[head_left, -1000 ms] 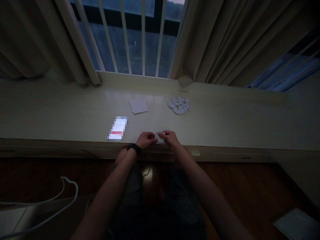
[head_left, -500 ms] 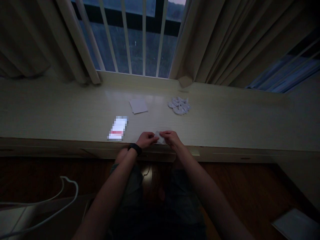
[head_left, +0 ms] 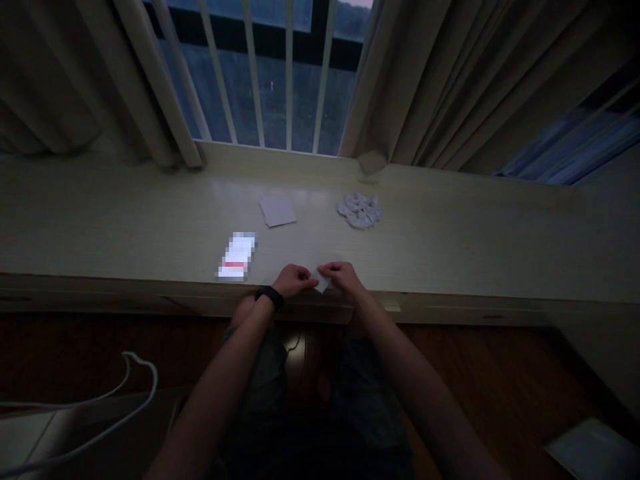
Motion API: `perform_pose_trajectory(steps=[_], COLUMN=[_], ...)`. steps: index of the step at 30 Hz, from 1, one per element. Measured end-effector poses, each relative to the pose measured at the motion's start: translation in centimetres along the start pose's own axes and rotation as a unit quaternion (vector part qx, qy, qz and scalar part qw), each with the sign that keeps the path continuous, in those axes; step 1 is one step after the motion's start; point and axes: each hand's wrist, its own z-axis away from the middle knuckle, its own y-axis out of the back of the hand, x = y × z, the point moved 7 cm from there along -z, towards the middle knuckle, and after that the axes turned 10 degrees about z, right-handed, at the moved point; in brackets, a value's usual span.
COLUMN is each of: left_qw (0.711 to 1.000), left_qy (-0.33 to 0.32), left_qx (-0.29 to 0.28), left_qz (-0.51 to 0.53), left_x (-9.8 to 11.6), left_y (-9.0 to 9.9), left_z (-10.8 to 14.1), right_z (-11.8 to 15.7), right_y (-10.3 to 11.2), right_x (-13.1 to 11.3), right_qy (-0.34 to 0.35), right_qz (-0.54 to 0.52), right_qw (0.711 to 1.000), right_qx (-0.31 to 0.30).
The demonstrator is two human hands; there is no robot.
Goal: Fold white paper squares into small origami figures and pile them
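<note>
A small piece of white paper (head_left: 321, 280) is pinched between my two hands at the front edge of the pale counter (head_left: 450, 247). My left hand (head_left: 295, 280), with a black band on its wrist, grips the paper's left side. On the right side, the fingers of my right hand (head_left: 341, 275) are closed on its upper corner. Behind my hands, flat white square sheets (head_left: 278, 211) lie slightly fanned. To their right sits a cluster of small folded white pieces (head_left: 359, 211).
A lit phone (head_left: 237, 256), its screen blurred out, lies left of my hands near the counter's edge. Curtains (head_left: 420, 80) and a barred window (head_left: 270, 87) stand behind. A white cable (head_left: 154, 380) loops at the lower left.
The small paper has turned a little between my fingers, and its lower corner now points down. My left fingers have shifted slightly on it. The sheets and folded pieces stay in place.
</note>
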Motion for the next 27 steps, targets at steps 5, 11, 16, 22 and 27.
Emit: perform_pose_trajectory(steps=[5,11,16,22,27], left_qw=[1.0,0.999,0.994,0.996,0.995], left_qy=[-0.013,-0.029,-0.011,-0.026,-0.027], left_qx=[0.01,0.033,0.055,0.052,0.093], left_qz=[-0.022,0.033,0.096,0.062,0.031], left_x=[0.0,-0.3,-0.7,-0.4,-0.4], left_y=[0.1,0.4,0.9,0.6,0.6], left_z=[-0.1,-0.2,-0.3,-0.2,-0.1], right_z=[-0.5,-0.6,-0.3,0.4,0.5], right_y=[0.1,0.7,0.1,-0.3,0.6], right_x=[0.9,0.9,0.5,0.2,0.2], right_qy=[0.014,0.014,0.009,-0.019,-0.054], right_qz=[0.005,-0.015,0.0,-0.004,-0.083], right_qw=[1.0,0.999,1.0,0.996,0.995], right_qx=[0.023,0.048,-0.026,-0.082,-0.025])
